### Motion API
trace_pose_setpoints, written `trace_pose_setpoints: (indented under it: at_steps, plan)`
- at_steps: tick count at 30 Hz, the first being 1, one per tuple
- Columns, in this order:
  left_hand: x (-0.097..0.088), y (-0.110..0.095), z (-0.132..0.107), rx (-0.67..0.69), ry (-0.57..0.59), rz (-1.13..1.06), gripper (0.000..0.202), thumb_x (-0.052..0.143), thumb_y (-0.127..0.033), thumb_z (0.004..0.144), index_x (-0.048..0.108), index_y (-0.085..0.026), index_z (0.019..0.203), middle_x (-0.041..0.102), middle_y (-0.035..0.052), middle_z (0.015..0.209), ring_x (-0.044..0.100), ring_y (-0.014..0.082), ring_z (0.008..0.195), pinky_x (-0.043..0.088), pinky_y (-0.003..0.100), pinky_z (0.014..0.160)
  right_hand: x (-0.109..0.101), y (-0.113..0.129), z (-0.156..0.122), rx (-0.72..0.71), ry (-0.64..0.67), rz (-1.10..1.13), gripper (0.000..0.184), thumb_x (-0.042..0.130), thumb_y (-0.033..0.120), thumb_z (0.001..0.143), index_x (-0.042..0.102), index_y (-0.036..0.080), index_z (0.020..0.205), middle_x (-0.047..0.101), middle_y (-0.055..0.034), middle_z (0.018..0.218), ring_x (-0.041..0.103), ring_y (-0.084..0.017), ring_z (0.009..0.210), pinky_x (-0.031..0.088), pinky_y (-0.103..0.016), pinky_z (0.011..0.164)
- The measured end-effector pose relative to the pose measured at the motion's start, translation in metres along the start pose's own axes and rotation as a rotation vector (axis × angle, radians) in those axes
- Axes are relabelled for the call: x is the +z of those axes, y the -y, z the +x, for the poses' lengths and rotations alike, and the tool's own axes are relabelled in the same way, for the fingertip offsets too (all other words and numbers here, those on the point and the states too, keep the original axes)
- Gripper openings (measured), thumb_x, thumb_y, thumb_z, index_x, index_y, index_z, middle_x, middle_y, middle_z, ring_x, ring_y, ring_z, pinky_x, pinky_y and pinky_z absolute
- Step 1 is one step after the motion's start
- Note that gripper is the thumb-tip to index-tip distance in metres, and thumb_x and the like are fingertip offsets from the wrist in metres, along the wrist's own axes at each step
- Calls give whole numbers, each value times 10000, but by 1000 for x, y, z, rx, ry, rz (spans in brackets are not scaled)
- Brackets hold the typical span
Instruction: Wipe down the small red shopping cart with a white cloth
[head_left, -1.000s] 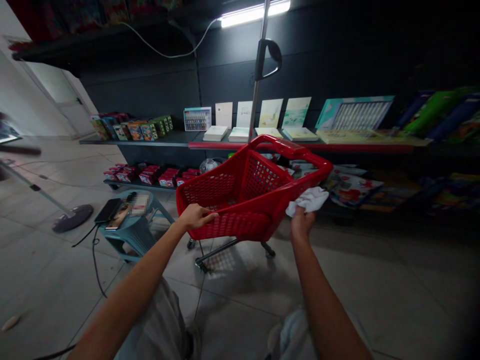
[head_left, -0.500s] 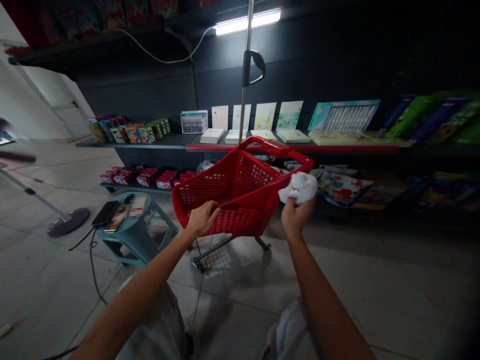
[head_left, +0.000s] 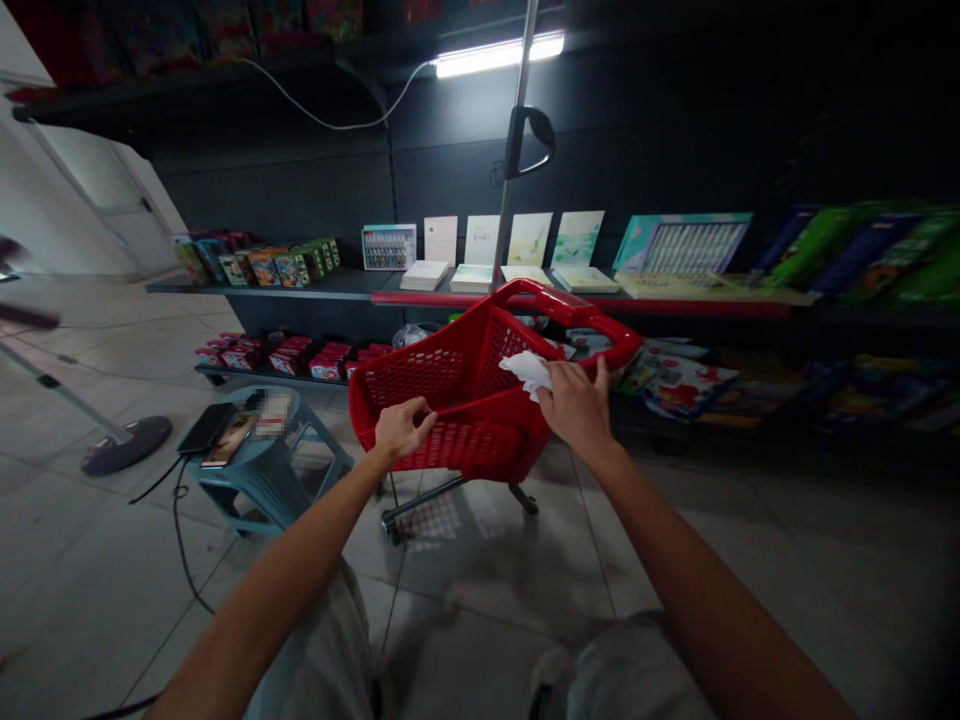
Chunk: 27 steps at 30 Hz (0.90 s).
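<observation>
A red plastic shopping cart (head_left: 480, 450) with perforated basket walls stands in front of me on grey legs with casters. My left hand (head_left: 403, 430) is closed over the near rim of its basket, fingers curled. In my right hand (head_left: 579, 405) is a crumpled white cloth (head_left: 527, 370), held over the near side of the basket close to the handle end. Part of the cloth is hidden behind my fingers. A metal pole with a black loop-shaped grip (head_left: 532, 142) rises behind the cart.
To the left, a blue plastic stool (head_left: 266, 475) carries a phone (head_left: 229, 440) and a black device with a cable. Behind the cart, a shelf (head_left: 315, 288) holds books, boxes and packs. A round stand base (head_left: 126, 446) rests on the tiled floor at far left.
My right hand has moved left and turned palm down, bringing the cloth from beside the handle to over the basket. My left hand stays on the rim. The pole has shifted slightly right.
</observation>
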<state>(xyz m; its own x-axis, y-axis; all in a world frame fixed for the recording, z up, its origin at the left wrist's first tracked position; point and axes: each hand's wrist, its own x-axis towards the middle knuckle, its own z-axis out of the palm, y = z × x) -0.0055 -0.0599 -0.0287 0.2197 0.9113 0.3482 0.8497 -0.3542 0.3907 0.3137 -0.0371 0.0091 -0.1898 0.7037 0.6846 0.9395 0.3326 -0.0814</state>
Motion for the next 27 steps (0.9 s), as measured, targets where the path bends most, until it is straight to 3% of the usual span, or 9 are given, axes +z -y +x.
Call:
trace_pose_setpoints:
  at_steps: [7,13,16,19,21,24,27]
  plan:
    - [-2,28,13,139,4,111,395,346,-443,1053,604,-241,832,703,41,824,640,198,801,391,302,757,-18,-29,-8,70,-78,-59,390,505,202,905,602,61,1256,692,-200,1189,585,-306,1195,226,-588,1239]
    - [0,43,10,70,-62,192,367,360,-411,1048,577,-239,808,664,55,779,621,218,786,390,325,764,-38,-62,-13,185,-164,-61,382,464,193,891,600,72,1227,692,-212,1176,600,-325,1186,248,-613,1223]
    - [-4,44,6,88,-78,131,281,405,-365,1034,601,-230,885,688,59,894,626,204,843,419,325,838,-41,-58,-16,177,-144,-59,388,458,185,890,597,51,1227,699,-223,1153,620,-325,1153,240,-628,1222]
    - [-8,40,3,113,-181,-17,187,460,-342,1012,594,-214,989,664,62,1027,618,185,925,446,312,890,-41,-48,-19,157,-135,-64,404,466,186,887,591,32,1240,693,-239,1183,613,-327,1174,242,-633,1221]
    - [-9,35,1,129,-228,-148,147,480,-325,1001,569,-209,986,629,45,1000,601,163,895,462,287,850,-41,-42,-20,146,-146,-64,416,471,187,879,591,32,1245,691,-240,1199,608,-329,1186,262,-625,1215]
    - [-6,30,1,172,-205,-277,85,496,-276,978,543,-212,947,587,11,921,566,139,817,459,265,781,-43,-37,-21,132,-175,-50,406,477,196,870,606,57,1229,702,-220,1170,616,-328,1157,309,-606,1193]
    - [2,26,1,151,-214,-349,49,499,-243,961,533,-212,943,581,3,906,556,137,801,454,271,767,-49,-34,-20,104,-196,-25,365,481,234,878,627,82,1177,707,-213,1104,624,-338,1101,416,-552,1106]
